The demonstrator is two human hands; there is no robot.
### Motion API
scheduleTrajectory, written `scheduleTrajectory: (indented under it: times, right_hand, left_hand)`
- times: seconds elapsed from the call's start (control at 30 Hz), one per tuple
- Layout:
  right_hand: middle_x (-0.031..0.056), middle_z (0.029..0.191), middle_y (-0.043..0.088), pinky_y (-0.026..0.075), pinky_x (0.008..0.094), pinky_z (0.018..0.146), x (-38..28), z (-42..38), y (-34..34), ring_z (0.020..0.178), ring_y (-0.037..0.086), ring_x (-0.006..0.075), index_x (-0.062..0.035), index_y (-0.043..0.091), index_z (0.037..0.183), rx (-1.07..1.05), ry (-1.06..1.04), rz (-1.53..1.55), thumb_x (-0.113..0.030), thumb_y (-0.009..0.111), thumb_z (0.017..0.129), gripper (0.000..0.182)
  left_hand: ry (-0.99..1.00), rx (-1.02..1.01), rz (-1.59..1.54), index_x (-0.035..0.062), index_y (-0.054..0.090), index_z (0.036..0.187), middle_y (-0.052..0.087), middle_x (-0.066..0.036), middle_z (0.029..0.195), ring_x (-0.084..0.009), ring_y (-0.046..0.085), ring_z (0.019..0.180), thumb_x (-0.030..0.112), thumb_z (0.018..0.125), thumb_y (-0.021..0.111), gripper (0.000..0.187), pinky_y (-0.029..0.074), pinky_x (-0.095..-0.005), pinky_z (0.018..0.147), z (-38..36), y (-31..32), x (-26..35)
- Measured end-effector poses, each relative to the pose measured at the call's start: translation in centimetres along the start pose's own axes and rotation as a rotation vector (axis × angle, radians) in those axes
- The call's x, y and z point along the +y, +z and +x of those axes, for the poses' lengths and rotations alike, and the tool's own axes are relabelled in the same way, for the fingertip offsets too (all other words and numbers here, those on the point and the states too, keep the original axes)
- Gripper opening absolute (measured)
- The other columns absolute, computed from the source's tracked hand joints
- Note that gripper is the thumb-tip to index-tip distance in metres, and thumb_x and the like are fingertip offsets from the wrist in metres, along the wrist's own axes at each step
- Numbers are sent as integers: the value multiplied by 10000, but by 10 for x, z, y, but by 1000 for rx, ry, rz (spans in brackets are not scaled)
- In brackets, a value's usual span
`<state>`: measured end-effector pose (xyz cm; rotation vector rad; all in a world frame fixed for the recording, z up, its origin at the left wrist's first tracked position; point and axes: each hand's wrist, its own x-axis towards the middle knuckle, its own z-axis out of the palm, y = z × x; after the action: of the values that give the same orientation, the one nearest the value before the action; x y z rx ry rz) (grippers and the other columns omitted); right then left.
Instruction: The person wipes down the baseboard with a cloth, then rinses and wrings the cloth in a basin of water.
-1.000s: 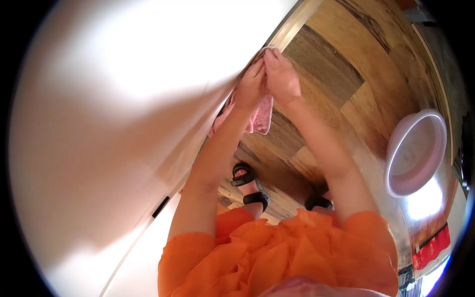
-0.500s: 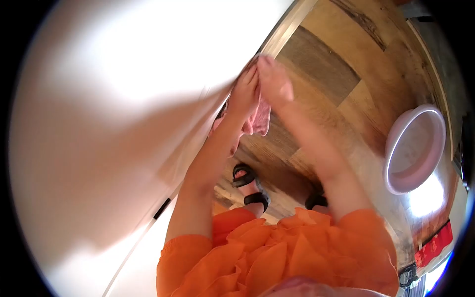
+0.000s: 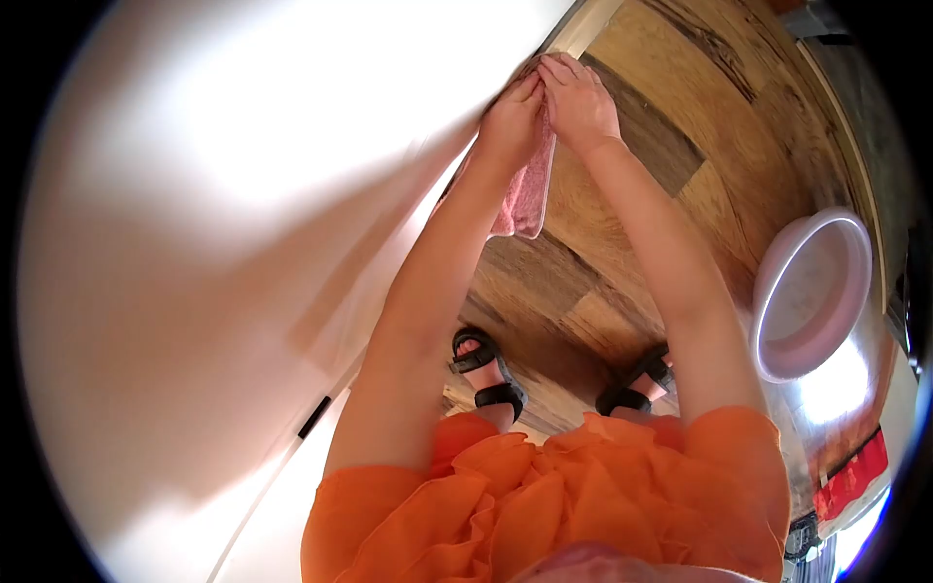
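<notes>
A pink cloth (image 3: 526,199) hangs down from under both hands, along the edge of a large white panel (image 3: 243,194). My left hand (image 3: 512,124) presses the cloth at the panel's edge, its fingers closed on it. Right beside it, my right hand (image 3: 580,102) lies with its fingers together over the top of the cloth, fingertips touching the panel's edge and my left hand. The part of the cloth beneath the hands is hidden.
A pale pink basin (image 3: 813,294) stands on the wood floor (image 3: 671,146) at the right. A red item (image 3: 852,478) lies at the lower right. My feet in black sandals (image 3: 486,369) are below the arms. A black strip (image 3: 314,418) sits on the panel's seam.
Both hands have moved farther up along the panel's edge, and the cloth has moved with them. My right hand has settled against the edge beside my left.
</notes>
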<state>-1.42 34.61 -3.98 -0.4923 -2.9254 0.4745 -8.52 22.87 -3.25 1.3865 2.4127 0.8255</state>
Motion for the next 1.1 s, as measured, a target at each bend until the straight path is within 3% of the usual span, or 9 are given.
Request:
scheduleTrajectory:
  times: [0.33,0.5,0.53,0.6,0.7,0.73,0.87,0.97,1.1]
  right_hand:
    - [112,1413,394,392,357,1013,-178,-134,19,1267,414,269,0,346,1382,-496,-90,44,-140,540,843,589]
    - [170,1390,387,375,313,1017,-151,-91,-10,1221,435,259,23,346,1367,-740,-126,192,-197,588,838,622]
    - [164,1392,389,367,318,1026,-134,-85,-3,1231,428,257,25,358,1360,-556,-141,195,-181,559,854,582]
    - [151,1396,391,349,326,1045,-111,-86,5,1252,414,253,29,383,1346,-207,-161,202,-150,502,886,508]
    - [65,1415,407,318,327,1080,-145,-102,26,1302,377,194,-34,488,1301,-285,-103,-121,-151,482,888,429]
    - [49,1409,420,292,314,1103,-154,-114,34,1337,330,179,-46,510,1287,-283,9,118,-163,488,887,418]
    - [26,1348,489,327,316,1079,-117,-80,-7,1269,408,178,-51,569,1226,-468,-321,4,-148,494,874,373]
    - [7,1297,515,341,333,1050,-96,-77,8,1218,442,212,-53,577,1183,-131,-131,228,-144,521,850,350]
    - [44,1363,461,379,333,1026,-138,-105,31,1244,434,224,-47,539,1246,-148,57,118,-134,516,850,406]
  left_hand:
    - [-221,-246,66,-10,450,1311,441,-183,1358,-321,427,1246,87,862,524,465,355,-354,1053,-216,-85,11]
    - [-149,-248,173,-42,459,1283,440,-186,1355,-328,434,1238,80,869,529,438,354,-365,1058,-215,-76,3]
    - [28,-239,389,-28,483,1265,451,-177,1343,-326,456,1214,51,850,542,426,373,-379,1041,-200,-60,-6]
    - [-159,-169,107,-18,495,1262,459,-166,1341,-315,456,1219,65,851,549,423,379,-379,1035,-160,-48,7]
    - [-307,-197,36,-7,500,1271,469,-154,1344,-298,459,1228,117,872,527,419,391,-380,1024,-177,-56,11]
    - [-262,-205,77,-8,494,1277,471,-153,1344,-299,460,1228,125,879,519,420,391,-380,1024,-195,-60,2]
    - [-140,-165,180,9,493,1284,477,-155,1337,-304,465,1221,149,897,504,412,400,-382,1016,-187,-60,-2]
    - [-184,-231,53,1,497,1273,487,-162,1322,-311,468,1216,134,883,512,413,407,-371,1009,-144,-59,9]
    - [-238,-171,-126,-2,488,1280,464,-162,1349,-310,427,1258,129,909,486,394,360,-372,1054,-150,-53,2]
